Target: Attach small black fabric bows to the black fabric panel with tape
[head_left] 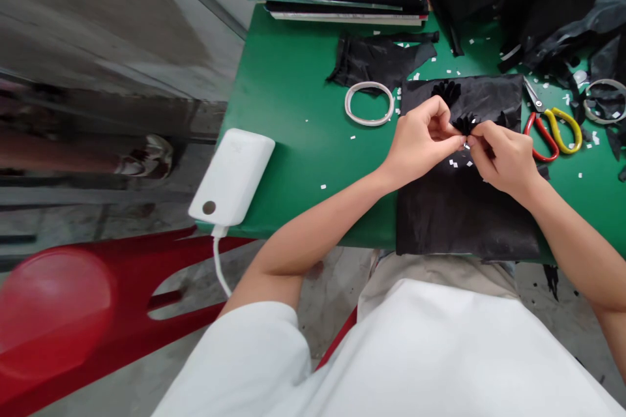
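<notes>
Pinching a small black ruffle [464,122] with both left hand [420,140] and right hand [506,153], over a black sheet [464,208] overlapping the front edge of the table [303,111], scissors [538,104] just beside.

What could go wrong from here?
Loose white bits lie just below the pinched black frilled piece and could stick to it. The scissors lie close beside the right hand, which might knock them. The white device sits at the edge of the table with its cable hanging down; a tug could pull it off.
</notes>
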Tool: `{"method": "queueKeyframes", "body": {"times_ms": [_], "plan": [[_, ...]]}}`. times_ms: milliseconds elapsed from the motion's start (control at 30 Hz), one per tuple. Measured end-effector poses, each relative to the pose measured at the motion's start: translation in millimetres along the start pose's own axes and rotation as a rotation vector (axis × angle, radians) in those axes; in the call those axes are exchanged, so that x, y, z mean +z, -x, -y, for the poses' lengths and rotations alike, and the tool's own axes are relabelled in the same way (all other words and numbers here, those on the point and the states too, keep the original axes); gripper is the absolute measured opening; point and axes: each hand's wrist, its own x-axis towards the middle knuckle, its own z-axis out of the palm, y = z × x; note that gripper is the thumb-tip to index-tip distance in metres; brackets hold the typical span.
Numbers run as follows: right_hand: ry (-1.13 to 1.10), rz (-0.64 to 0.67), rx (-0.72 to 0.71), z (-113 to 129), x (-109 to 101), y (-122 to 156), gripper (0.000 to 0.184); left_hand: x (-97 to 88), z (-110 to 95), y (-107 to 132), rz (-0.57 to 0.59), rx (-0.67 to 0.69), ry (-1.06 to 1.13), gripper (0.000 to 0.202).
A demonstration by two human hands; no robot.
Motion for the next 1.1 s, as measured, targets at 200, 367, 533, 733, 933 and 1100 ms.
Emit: {"method": "queueKeyframes", "body": {"times_ms": [200, 367, 533, 733, 933, 1100], "plan": [[-0.057, 0.025, 0.027, 1, -1, 0, 0.005, -1.8, 7, -2, 0.037, 0.05, 0.023, 0.039], [-0.088, -0.008, 0.16, 6, -3, -3, 0.013, -2.2, 12, -3, 0.071, 0.06, 0.06, 0.037], [-0.3, 0.023, 0.376, 6, -3, -6, 0.026, -1.3, 13, -4, 0.085, 0.003, 0.117, 0.036], [-0.642, 0.094, 0.598, 6, -4, -6, 0.024, -1.3, 11, -4, 0.098, -0.057, 0.165, 0.033], [-0.747, 0.098, 0.684, 9, -5, -9, 0.021, -0.9, 6, -5, 0.087, -0.096, 0.184, 0.03], [-0.984, 0.154, 0.854, 11, -9, -14, 0.019, -2.0, 9, -6, 0.097, -0.081, 0.15, 0.028]]}}
